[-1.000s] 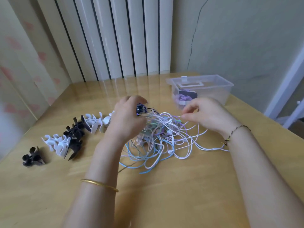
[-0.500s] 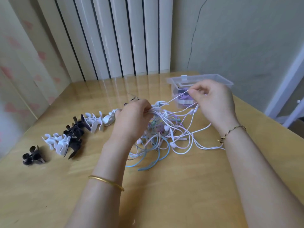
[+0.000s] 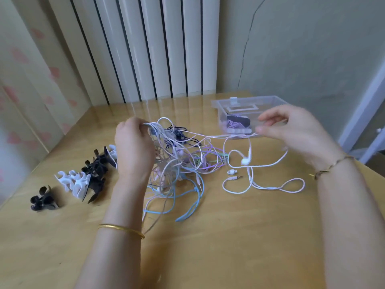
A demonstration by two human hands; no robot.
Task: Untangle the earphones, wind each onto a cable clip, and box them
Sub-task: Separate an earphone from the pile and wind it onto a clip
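Forearms enter from the bottom edge, bangle [image 3: 120, 231] on the left wrist, thin bracelet [image 3: 333, 165] on the right. Left hand [image 3: 133, 149] is clenched tight round the top of the earphone tangle [image 3: 179, 163], strands hanging to the table [image 3: 229, 247]; fingertips hidden behind the hand. White earphone [image 3: 245, 161] is partly clear of the tangle: loops and jack lie on the table to the right, one bud dangles. Its cable runs taut from the left hand to the right hand [image 3: 295, 132], which holds it raised. Motion blur, can't tell which fingers pinch. Cable clips [image 3: 73, 182] sit in a row left of the tangle, black and white, farthest one partly behind the left hand. Clear box [image 3: 250, 105] far right, its right end covered by the right hand; inside, a wound purple earphone [image 3: 236, 124] on a dark clip, blurry.
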